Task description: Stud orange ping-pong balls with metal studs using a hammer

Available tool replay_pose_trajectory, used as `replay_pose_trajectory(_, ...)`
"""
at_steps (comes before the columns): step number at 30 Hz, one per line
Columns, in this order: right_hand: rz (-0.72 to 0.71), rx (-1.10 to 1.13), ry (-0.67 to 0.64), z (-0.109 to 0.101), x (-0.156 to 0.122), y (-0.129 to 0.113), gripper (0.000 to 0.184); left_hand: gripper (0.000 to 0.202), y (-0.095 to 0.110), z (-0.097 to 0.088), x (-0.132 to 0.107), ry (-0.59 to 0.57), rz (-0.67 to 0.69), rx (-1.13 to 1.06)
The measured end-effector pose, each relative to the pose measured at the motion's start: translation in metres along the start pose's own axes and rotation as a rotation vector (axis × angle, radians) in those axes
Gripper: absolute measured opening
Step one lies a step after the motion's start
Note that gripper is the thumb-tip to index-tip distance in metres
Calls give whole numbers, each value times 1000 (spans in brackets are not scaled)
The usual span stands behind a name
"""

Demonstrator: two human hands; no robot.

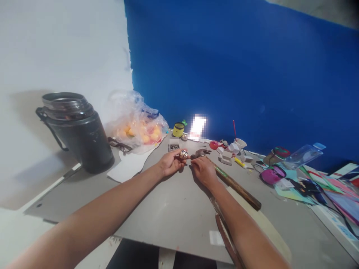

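Observation:
My left hand (170, 163) rests on the grey board (174, 209) with its fingers closed round a small shiny silver ball-like object (183, 154). My right hand (204, 169) lies just to the right of it, fingertips pinched toward the same object; whether it grips anything is hard to make out. A hammer lies beside my right hand, its metal head (202, 152) near the fingertips and its wooden handle (238, 186) running off to the lower right.
A dark thermos jug (80, 132) stands at the left. A plastic bag of orange fruit (137, 129) and glasses (119, 144) lie behind. Small boxes, a yellow cup (178, 129), a white cup (240, 143), a plastic bottle (304, 155) and coloured papers (331, 190) crowd the right.

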State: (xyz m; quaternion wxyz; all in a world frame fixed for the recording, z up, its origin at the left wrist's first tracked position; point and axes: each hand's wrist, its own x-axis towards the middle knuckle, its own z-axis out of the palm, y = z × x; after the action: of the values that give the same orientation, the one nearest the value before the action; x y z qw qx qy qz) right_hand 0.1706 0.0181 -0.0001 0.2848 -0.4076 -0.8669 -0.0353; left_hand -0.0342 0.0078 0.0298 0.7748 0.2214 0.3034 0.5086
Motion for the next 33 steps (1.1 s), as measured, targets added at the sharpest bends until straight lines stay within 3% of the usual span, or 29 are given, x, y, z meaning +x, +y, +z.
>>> replay_pose_trajectory(3,32,-20,-48,0,0,-2,17,22,-1,-1,1,21,-10,-8)
replay_pose_trajectory(9,49,-28,-112,1,1,-7,17,11,-4,-5,4,-47,95,78)
replay_pose_trajectory(18,168,94,-113,-1,2,-5,17,53,-3,-2,2,-60,24,118)
replay_pose_trajectory(22,383,392,-52,-8,13,-7,17,64,-3,-3,2,-48,-10,174)
replay_pose_trajectory(24,576,648,-102,-21,26,-7,21,64,-3,-4,1,-89,-20,241)
replay_pose_trajectory(26,671,830,-185,-36,44,-8,28,60,-4,-4,-2,-190,-30,356)
replay_pose_trajectory(29,569,743,-237,-52,76,-13,21,55,-7,-3,-7,-344,-60,529)
replay_pose_trajectory(33,340,367,-294,-40,113,-33,17,46,-10,-3,-8,-340,-38,650)
